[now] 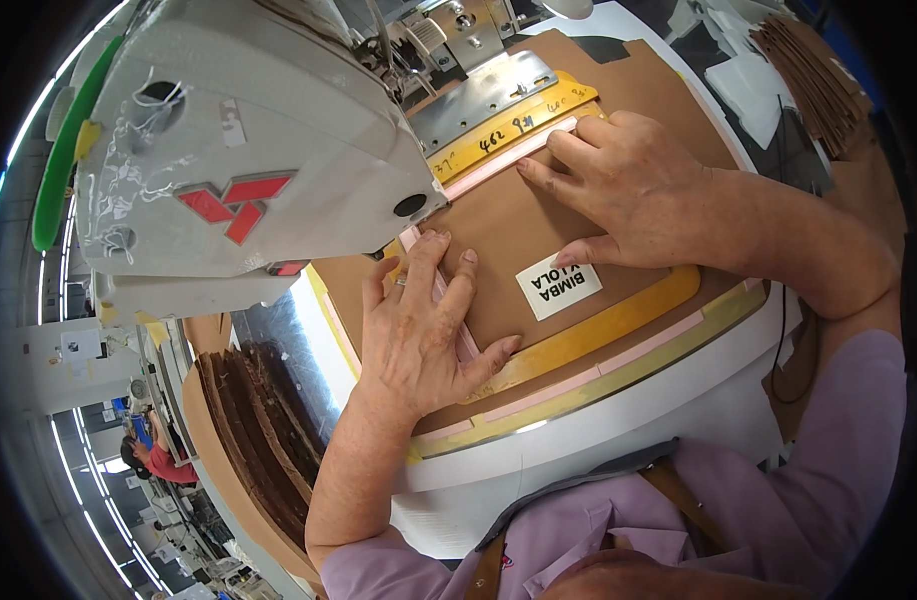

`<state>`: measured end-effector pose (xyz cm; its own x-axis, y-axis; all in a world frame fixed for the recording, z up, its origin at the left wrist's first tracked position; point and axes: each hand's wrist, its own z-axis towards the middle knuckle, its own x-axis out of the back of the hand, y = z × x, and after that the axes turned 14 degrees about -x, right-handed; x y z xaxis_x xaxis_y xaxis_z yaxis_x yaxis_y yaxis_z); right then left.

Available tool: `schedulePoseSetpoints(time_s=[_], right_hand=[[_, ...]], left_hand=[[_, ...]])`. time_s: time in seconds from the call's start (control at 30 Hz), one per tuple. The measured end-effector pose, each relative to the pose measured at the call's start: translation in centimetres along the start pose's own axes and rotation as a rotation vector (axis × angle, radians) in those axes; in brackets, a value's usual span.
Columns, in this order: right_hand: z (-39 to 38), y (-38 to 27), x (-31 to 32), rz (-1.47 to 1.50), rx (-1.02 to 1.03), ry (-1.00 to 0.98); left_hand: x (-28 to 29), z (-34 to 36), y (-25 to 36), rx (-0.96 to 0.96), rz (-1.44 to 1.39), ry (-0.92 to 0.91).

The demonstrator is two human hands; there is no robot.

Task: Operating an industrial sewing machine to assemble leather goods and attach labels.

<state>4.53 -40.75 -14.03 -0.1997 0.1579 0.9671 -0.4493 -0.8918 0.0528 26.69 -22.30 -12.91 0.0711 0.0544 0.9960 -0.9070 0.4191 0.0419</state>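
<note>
My left hand point(423, 330) lies with fingers apart on a brown panel point(498, 240), pressing over a pale pink strip point(441, 285) left of centre. My right hand point(618, 190) rests farther right, fingertips on another pink strip point(493, 163) along a yellow template bar point(473, 145) with handwritten marks, its thumb extended to a white printed label point(558, 295). A metal plate point(488, 95) sits above the bar. The white sewing machine head point(278, 130) hangs just left of my hands; its needle area is partly hidden. A curved yellow strip point(608, 315) crosses the panel's lower part.
Stacked brown pieces point(248, 430) lie at the lower left, more brown pieces point(798, 80) and white scraps point(743, 95) at the upper right. A dark cable point(778, 350) hangs at the right. A co-worker in red point(168, 460) is at the far left.
</note>
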Motion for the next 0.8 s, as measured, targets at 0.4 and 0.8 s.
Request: schedulePoseSetpoints(time_s=[0.4,0.8], right_hand=[[0.1,0.5,1.0,0.061,0.033,-0.053],[0.4,0.0,1.1,0.134,0.054,-0.114]], left_hand=[[1.1,-0.4,0.0,0.088,0.096,-0.058],[1.3,-1.5,0.2,0.203,0.175,-0.103]])
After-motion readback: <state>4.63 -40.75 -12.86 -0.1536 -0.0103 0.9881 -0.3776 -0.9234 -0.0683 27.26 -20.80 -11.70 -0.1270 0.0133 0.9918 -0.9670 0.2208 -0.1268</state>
